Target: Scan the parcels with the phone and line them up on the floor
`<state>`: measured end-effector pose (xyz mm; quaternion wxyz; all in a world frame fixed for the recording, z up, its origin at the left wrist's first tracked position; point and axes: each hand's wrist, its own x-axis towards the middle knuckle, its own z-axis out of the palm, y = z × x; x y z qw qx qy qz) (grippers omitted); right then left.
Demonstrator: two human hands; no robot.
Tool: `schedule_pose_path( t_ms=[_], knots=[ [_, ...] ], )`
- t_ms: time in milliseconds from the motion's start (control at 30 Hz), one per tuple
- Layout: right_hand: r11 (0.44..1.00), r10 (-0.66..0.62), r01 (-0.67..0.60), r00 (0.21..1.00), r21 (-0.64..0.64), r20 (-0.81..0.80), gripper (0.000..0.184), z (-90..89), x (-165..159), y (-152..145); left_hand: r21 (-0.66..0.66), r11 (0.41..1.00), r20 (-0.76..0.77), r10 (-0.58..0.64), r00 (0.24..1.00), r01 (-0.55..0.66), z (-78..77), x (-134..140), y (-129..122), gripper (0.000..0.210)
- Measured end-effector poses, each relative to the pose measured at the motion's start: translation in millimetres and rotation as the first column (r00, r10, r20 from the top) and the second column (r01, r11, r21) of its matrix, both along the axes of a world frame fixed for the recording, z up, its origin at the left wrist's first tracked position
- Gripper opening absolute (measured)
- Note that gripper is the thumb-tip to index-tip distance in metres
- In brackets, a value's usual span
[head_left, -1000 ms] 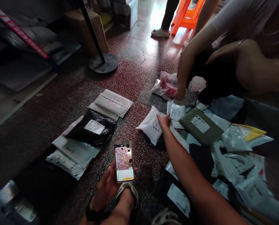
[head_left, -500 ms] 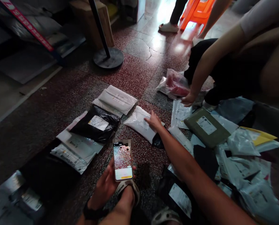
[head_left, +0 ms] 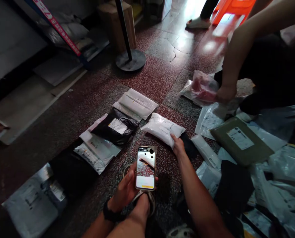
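Right fingers (head_left: 173,137) on white parcel (head_left: 161,127)

White packet (head_left: 163,128): dark print. Phone screen (head_left: 145,168): speckled red above, white below, yellow at the bottom. Floor (head_left: 154,77): dull red and grey tiles, pale-flecked. Black packet (head_left: 129,127), white-labelled. Olive-green packet (head_left: 258,145), likewise. Stool (head_left: 233,10): bright orange. Wristband (head_left: 112,212): black.

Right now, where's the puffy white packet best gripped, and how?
Likely the near-right edge of the packet, from the right, thumb on top: the right hand touches there, the middle bulges, and the left end lies near the black parcel.
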<state>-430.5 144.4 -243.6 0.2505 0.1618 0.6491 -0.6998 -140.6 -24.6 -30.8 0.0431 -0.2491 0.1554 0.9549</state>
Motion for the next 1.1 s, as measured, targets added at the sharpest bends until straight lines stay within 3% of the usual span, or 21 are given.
schedule_pose_path(
  t_ms=[67,200,367,1100],
  knots=[
    [0.999,0.017,-0.013,0.996,-0.036,0.09,0.07,2.9,15,18,0.017,1.0,-0.047,-0.006,0.999,0.007,0.9,-8,2,0.073],
    [0.995,0.102,-0.098,0.983,-0.031,0.155,0.07,1.3,78,59,0.064,0.997,-0.104,-0.036,0.994,0.042,-2.6,-22,8,0.075],
    [0.987,0.15,-0.158,0.963,0.015,0.223,0.073,-9.4,125,72,0.072,0.996,-0.106,-0.04,0.994,0.048,-10.2,-19,14,0.065],
    [0.994,0.111,-0.112,0.965,-0.009,0.236,0.071,-6.5,121,67,0.057,0.995,-0.067,-0.073,0.995,0.077,-1.1,-19,17,0.076]
  ],
)
